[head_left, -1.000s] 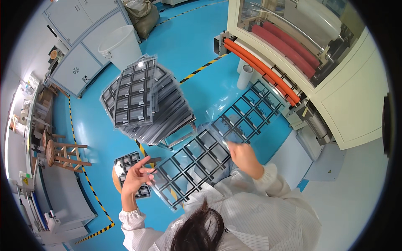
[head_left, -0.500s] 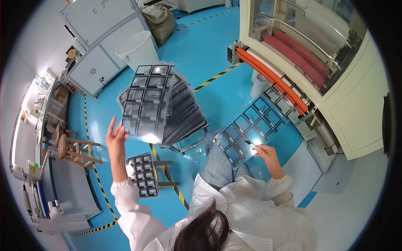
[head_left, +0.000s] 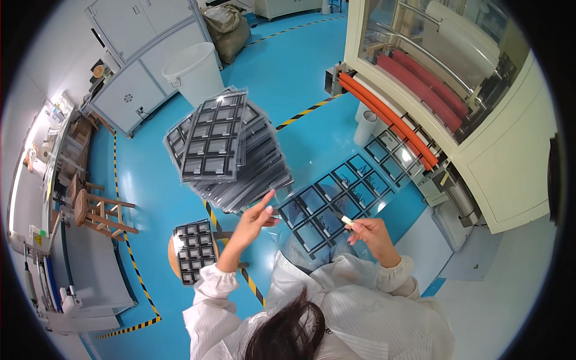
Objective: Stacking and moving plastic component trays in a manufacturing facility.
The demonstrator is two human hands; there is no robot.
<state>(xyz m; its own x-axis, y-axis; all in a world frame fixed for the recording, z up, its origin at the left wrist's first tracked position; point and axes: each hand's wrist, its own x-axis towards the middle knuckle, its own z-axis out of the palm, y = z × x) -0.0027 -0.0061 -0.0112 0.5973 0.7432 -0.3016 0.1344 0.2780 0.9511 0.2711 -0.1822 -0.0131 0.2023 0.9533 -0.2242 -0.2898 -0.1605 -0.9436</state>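
- Left hand (head_left: pixel 252 222) has swung from the stack (head_left: pixel 240 159) to the strip's near end; the sheet it held now lies on the stack.
- Its index finger points out, the others half curled; I cannot tell whether they pinch the edge.
- Right hand (head_left: pixel 373 237): fingers closed on a small white tool (head_left: pixel 347 220), over the strip.
- Clear black-gridded strip (head_left: pixel 345 192): from above the knees to the orange roller (head_left: pixel 387 120).
- Stool (head_left: pixel 174 258) at left, bearing gridded sheets (head_left: pixel 197 249).
- White bin (head_left: pixel 195 72) beyond the stack.
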